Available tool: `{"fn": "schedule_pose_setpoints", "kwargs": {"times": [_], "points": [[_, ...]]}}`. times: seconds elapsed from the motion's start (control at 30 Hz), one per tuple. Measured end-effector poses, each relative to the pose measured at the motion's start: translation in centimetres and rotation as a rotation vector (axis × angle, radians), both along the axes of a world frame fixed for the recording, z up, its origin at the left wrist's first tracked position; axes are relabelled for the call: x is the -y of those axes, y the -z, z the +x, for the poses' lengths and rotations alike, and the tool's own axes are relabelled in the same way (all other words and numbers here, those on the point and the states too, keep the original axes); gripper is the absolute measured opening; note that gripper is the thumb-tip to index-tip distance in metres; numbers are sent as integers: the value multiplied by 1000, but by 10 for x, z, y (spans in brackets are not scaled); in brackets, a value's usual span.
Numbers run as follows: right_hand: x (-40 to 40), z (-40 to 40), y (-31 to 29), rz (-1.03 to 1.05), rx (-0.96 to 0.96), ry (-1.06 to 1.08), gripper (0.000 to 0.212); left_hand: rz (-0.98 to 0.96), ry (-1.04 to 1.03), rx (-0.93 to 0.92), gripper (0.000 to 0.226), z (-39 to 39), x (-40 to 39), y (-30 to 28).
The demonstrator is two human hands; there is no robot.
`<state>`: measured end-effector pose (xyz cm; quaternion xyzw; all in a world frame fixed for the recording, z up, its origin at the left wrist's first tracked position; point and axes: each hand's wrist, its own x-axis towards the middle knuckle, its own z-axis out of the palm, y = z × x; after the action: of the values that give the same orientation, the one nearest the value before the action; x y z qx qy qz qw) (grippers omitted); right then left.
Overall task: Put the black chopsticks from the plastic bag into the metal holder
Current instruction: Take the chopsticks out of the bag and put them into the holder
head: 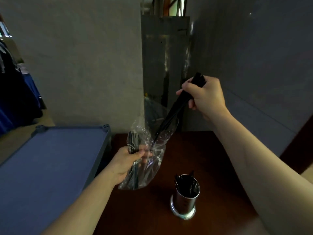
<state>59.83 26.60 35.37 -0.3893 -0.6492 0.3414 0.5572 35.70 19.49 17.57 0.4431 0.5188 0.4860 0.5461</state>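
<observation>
Two hands hold chopsticks above bag, holder apart

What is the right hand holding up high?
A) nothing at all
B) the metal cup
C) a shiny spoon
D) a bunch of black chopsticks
D: the right hand grips a bunch of black chopsticks, their lower ends still inside the clear plastic bag that the left hand holds.
</observation>
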Motion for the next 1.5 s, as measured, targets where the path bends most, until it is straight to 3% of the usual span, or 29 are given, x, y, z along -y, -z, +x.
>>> {"fn": "schedule_pose_setpoints", "kwargs": {"times": [0.3,0.9,1.17,1.5], "points": [[-7,52,25,37,-61,117,11,-160,-204,14,17,5,6,42],[-9,96,53,-6,-245,312,12,-150,-185,29,16,28,9,58],[-14,113,110,-152,14,355,9,-150,-194,67,15,27,13,64],[10,83,170,-259,306,66,10,-134,-208,69,17,19,13,64]]}}
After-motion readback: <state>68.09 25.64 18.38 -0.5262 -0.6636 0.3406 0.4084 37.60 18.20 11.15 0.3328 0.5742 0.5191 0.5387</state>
